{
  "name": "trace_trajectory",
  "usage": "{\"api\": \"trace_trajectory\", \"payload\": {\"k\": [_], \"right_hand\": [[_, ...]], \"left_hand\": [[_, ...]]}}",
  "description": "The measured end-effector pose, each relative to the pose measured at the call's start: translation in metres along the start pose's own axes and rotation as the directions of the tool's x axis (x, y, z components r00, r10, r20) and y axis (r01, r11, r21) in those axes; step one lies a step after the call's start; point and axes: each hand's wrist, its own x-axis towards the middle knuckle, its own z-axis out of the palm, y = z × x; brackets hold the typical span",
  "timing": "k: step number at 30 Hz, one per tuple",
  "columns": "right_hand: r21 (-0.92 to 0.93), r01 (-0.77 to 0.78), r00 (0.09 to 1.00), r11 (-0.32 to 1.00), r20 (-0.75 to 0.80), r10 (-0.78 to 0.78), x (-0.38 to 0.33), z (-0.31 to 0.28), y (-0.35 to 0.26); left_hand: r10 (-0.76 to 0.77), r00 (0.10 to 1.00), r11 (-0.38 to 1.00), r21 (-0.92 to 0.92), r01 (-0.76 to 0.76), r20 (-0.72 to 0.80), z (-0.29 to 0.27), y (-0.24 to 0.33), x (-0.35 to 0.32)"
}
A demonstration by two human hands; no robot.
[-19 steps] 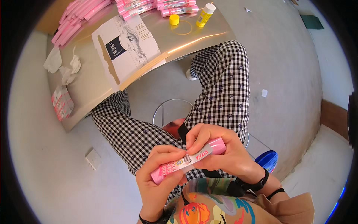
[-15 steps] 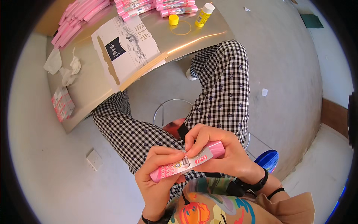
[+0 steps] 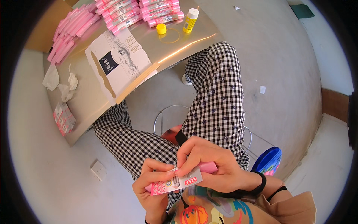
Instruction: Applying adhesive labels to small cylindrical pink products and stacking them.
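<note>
Above my lap both hands grip a slim pink roll (image 3: 209, 167) with a printed grey, white and pink paper label (image 3: 178, 182) along its near side. My left hand (image 3: 151, 183) is closed round the left end. Its fingertips meet those of my right hand (image 3: 214, 158) at the label's upper edge, near the middle of the roll. The right hand is closed too, with the roll's pink right end showing between its fingers and thumb. The label's lower edge stands off the roll. What lies under the meeting fingertips is hidden.
A metal table (image 3: 84, 100) ahead bears labelled pink rolls (image 3: 123, 18), plain pink rolls (image 3: 71, 28), a printed cardboard sheet (image 3: 128, 56), a glue stick (image 3: 190, 20), its yellow cap (image 3: 161, 28), crumpled tissue (image 3: 71, 82) and a label stack (image 3: 64, 118). A blue stool (image 3: 267, 160) stands at right.
The label's near part has come away from the roll and looks flatter, with its lower corners showing. Both hands stay closed on the roll. The whole view has shifted slightly.
</note>
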Motion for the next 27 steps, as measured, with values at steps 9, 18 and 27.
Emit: {"api": "trace_trajectory", "payload": {"k": [9,18,27], "right_hand": [[0.225,-0.216,0.972,0.95,-0.039,0.23,-0.004,-0.003,-0.003],[0.487,-0.272,0.945,0.83,-0.026,0.325,0.005,-0.003,0.0],[0.501,-0.266,0.941,0.823,-0.05,0.335,0.006,0.0,-0.002]], "left_hand": [[-0.072,0.996,0.993,0.098,0.067,0.059,0.003,0.014,-0.002],[-0.072,0.987,0.987,0.149,0.051,0.141,0.004,0.023,0.011],[-0.053,0.998,0.996,0.064,0.055,-0.038,0.019,0.025,0.01]]}}
